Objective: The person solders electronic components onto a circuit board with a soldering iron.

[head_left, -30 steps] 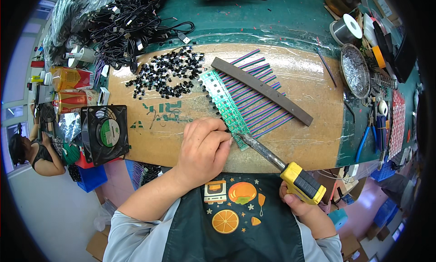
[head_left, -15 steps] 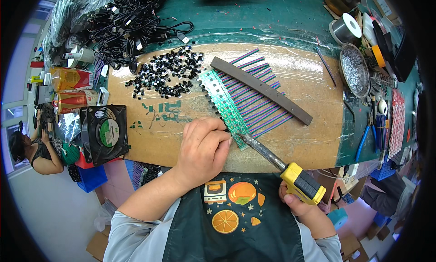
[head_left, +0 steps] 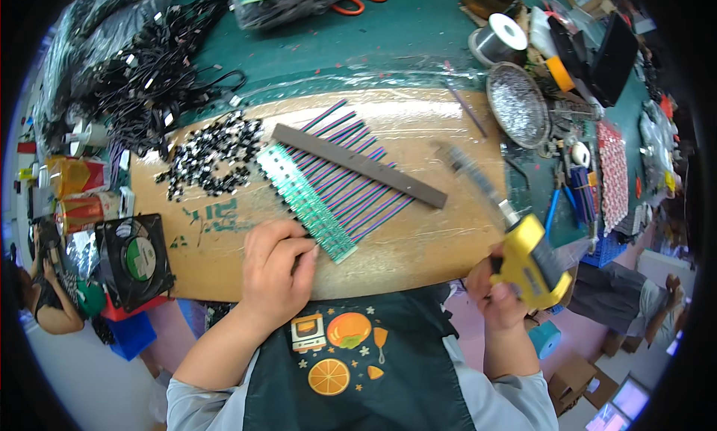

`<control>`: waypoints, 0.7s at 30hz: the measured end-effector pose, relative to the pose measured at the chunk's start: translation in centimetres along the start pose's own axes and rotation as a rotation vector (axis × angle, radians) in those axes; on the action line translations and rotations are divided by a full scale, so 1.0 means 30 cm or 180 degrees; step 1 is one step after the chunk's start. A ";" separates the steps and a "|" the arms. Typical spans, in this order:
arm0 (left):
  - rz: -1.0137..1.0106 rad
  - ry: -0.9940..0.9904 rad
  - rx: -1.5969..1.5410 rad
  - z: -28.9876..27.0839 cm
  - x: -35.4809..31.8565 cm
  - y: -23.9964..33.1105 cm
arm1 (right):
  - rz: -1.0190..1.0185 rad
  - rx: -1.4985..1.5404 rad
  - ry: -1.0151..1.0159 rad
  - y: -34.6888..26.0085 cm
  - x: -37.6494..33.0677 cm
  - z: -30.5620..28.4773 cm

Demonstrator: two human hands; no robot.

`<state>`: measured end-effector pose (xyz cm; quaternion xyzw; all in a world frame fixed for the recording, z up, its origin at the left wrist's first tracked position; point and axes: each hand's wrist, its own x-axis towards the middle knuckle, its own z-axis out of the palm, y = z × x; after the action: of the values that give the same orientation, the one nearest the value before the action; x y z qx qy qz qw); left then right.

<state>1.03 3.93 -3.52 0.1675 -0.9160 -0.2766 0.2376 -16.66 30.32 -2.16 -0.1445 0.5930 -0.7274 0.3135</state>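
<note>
A strip of green circuit boards [head_left: 308, 205] lies slantwise on the brown work board [head_left: 426, 252]. Striped wires [head_left: 377, 207] fan out from its right side, and a dark flat bar [head_left: 360, 166] rests across them. By the strip's near end is my left hand [head_left: 275, 270], fingers curled and pinched together; whatever they hold is hidden. My right hand [head_left: 499, 302] grips a yellow and black soldering gun [head_left: 532, 261] at the right edge of the work board. Its tip is blurred, points up and left, and stands apart from the boards.
Small black components [head_left: 213, 156] are heaped left of the strip, with black cables [head_left: 149, 87] behind. A fan [head_left: 136, 261] stands at the left edge. At the right are a solder spool [head_left: 499, 39], a metal dish [head_left: 517, 104] and blue-handled pliers [head_left: 553, 213]. Another person [head_left: 54, 296] sits far left.
My right hand has drawn the soldering gun away from the boards, to the right. My left hand stays by the strip's near end. The whole view has shifted, so more of the right side shows.
</note>
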 end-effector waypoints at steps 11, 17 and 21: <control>0.0026 0.0094 -0.0032 -0.009 -0.005 0.002 | -0.0606 -0.0429 0.0987 -0.076 0.197 -0.119; 0.0036 0.0101 -0.0223 -0.020 0.013 0.007 | -0.0253 0.0748 0.0279 0.004 0.128 0.017; -0.0191 0.0149 -0.0317 -0.075 0.030 -0.027 | -0.0037 0.0838 -0.0250 0.057 0.103 0.079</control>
<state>1.61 1.93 -2.03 0.1893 -0.8898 -0.3249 0.2586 -17.15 26.38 -3.70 -0.1339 0.4789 -0.7945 0.3485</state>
